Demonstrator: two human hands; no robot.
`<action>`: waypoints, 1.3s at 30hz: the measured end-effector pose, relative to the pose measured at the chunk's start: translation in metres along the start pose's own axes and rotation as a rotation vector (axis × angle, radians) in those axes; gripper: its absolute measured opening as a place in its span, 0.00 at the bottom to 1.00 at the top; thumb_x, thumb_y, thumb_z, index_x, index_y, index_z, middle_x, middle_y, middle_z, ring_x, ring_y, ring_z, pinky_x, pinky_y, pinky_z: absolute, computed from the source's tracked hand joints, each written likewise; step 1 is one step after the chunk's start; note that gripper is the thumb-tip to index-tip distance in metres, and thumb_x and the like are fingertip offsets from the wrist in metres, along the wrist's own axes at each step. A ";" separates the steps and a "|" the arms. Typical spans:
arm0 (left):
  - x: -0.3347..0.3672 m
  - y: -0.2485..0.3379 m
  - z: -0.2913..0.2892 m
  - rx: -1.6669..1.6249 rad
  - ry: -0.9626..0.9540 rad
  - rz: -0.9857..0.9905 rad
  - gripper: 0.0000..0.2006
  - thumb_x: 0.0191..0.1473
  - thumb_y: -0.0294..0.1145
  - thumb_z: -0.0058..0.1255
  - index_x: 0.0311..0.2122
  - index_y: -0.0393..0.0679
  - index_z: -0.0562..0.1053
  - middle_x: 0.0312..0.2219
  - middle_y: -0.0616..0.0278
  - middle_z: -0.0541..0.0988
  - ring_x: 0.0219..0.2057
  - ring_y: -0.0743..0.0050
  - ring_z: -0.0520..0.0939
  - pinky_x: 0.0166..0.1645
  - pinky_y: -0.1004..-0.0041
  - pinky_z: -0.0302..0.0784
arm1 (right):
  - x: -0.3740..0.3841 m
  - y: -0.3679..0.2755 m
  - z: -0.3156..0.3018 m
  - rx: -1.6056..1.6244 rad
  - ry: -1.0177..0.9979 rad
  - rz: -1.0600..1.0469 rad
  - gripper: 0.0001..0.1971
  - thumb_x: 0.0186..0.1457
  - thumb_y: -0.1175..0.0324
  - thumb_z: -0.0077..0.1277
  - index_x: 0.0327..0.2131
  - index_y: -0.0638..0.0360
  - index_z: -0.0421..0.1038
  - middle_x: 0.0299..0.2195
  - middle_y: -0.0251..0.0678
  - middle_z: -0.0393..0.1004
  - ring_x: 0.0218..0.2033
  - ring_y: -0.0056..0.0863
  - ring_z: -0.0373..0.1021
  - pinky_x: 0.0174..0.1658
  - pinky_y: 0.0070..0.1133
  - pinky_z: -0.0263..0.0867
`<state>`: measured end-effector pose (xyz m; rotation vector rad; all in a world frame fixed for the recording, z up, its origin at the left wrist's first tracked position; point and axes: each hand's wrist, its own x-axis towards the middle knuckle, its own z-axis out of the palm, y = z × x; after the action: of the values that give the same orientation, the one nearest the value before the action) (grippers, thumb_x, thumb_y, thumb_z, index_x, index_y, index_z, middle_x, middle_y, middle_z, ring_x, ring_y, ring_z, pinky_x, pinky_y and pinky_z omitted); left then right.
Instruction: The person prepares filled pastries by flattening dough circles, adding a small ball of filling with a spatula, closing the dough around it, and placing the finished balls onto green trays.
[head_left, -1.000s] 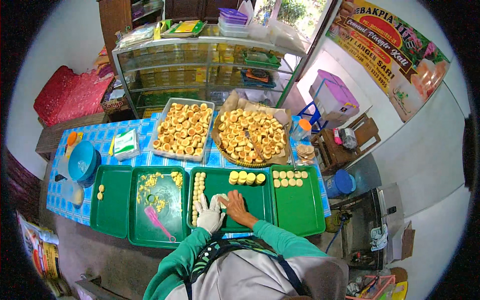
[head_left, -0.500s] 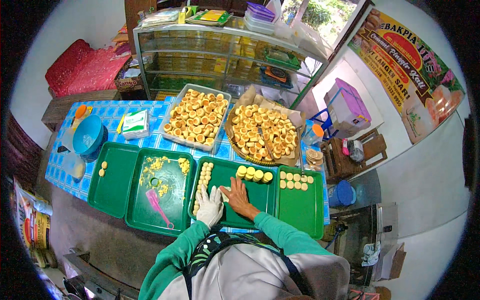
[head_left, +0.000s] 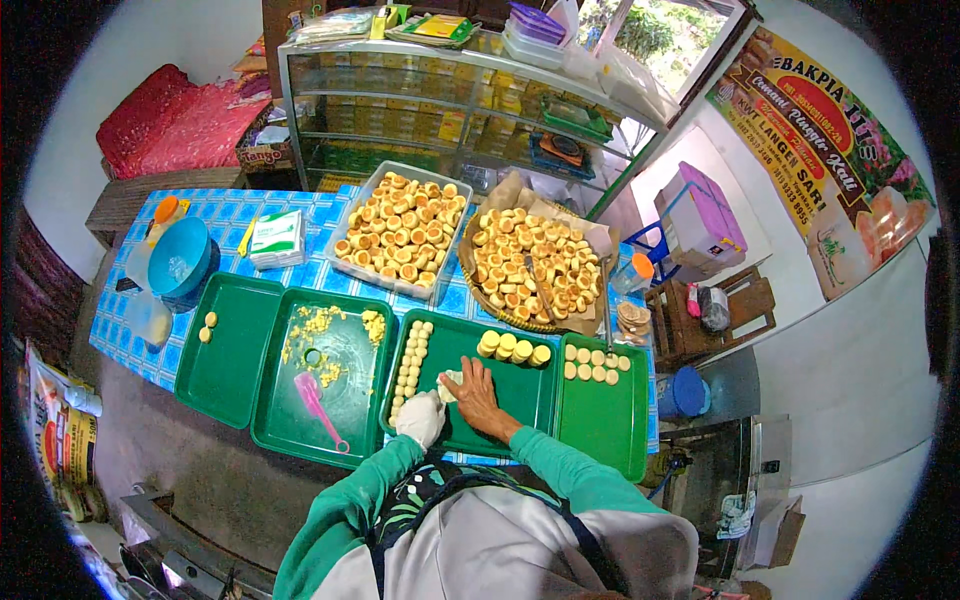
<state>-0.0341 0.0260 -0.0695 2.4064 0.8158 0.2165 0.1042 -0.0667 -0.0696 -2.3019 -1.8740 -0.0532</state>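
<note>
My right hand is bare, its fingers stretched out over a flattened piece of pale dough on the green tray. Just left of it, my gloved left hand is curled in by the near end of the dough balls. Whether it grips anything is hidden by the glove. Those balls run in two columns along the tray's left side. Stacked yellow filling discs lie at the far right of the same tray.
To the left, a second tray holds yellow filling crumbs and a pink scoop. The right tray carries flat pale rounds. Behind stand a plastic tub and a woven basket of browned cakes. A blue bowl stands far left.
My left hand has drawn its fingers back from the dough balls and curled, uncovering more of the columns. My right hand stays on the dough. The whole view has shifted slightly.
</note>
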 end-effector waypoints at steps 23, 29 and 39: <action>0.018 0.004 0.004 -0.250 -0.027 -0.375 0.16 0.51 0.45 0.58 0.33 0.42 0.71 0.28 0.47 0.79 0.34 0.44 0.81 0.37 0.51 0.74 | -0.036 -0.005 0.004 0.031 0.077 0.079 0.35 0.40 0.81 0.49 0.56 0.42 0.68 0.57 0.60 0.54 0.56 0.59 0.54 0.51 0.46 0.54; 0.013 0.006 0.009 -0.208 0.036 -0.352 0.15 0.50 0.44 0.58 0.31 0.42 0.71 0.27 0.47 0.79 0.33 0.44 0.80 0.37 0.51 0.73 | -0.038 -0.008 -0.008 0.049 -0.024 0.044 0.33 0.44 0.79 0.47 0.56 0.42 0.68 0.58 0.61 0.54 0.57 0.60 0.53 0.53 0.48 0.54; 0.003 0.022 0.012 -0.155 0.113 -0.358 0.13 0.48 0.40 0.60 0.30 0.42 0.73 0.28 0.48 0.79 0.35 0.44 0.81 0.39 0.51 0.74 | -0.054 0.001 -0.013 0.071 -0.048 -0.001 0.29 0.49 0.77 0.46 0.57 0.44 0.67 0.59 0.62 0.52 0.59 0.59 0.51 0.55 0.50 0.53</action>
<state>-0.0170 0.0076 -0.0661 2.0765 1.2174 0.2643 0.0954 -0.1215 -0.0648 -2.2740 -1.8684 0.0682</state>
